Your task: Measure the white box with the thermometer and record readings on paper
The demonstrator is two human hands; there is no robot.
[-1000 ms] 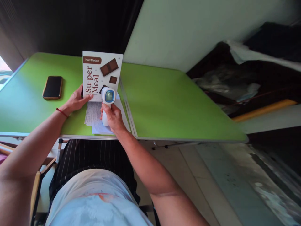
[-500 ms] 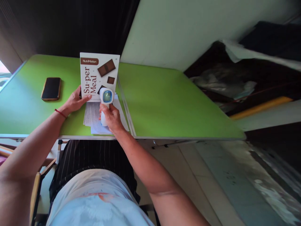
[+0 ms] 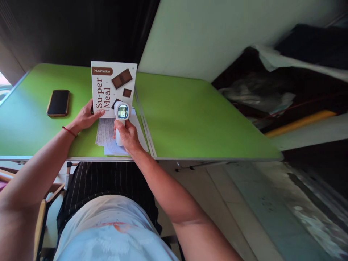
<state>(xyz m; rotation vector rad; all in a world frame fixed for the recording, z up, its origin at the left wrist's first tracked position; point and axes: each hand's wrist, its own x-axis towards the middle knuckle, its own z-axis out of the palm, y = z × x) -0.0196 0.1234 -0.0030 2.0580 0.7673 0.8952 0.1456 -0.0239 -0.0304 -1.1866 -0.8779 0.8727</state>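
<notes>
My left hand is closed on the lower left edge of a white box labelled "NutriMotion Su-per Meal", its thumb lying across the front. The box stands upright, with pictures of chocolate pieces on it. In my right hand is a white pistol-grip infrared thermometer, its small screen lit and facing me. It is in front of the box's lower right part; whether the two touch, I cannot tell. Printed sheets and white paper lie beneath my right hand, on the green table.
A dark phone in a brown case lies on the table to the left. A black panel and a pale wall rise behind the table. On the right, a shelf holds crumpled plastic and a yellow strip.
The thermometer's screen has gone from dim to brightly lit. My hands keep their holds on the box and the thermometer; the view has shifted only slightly.
</notes>
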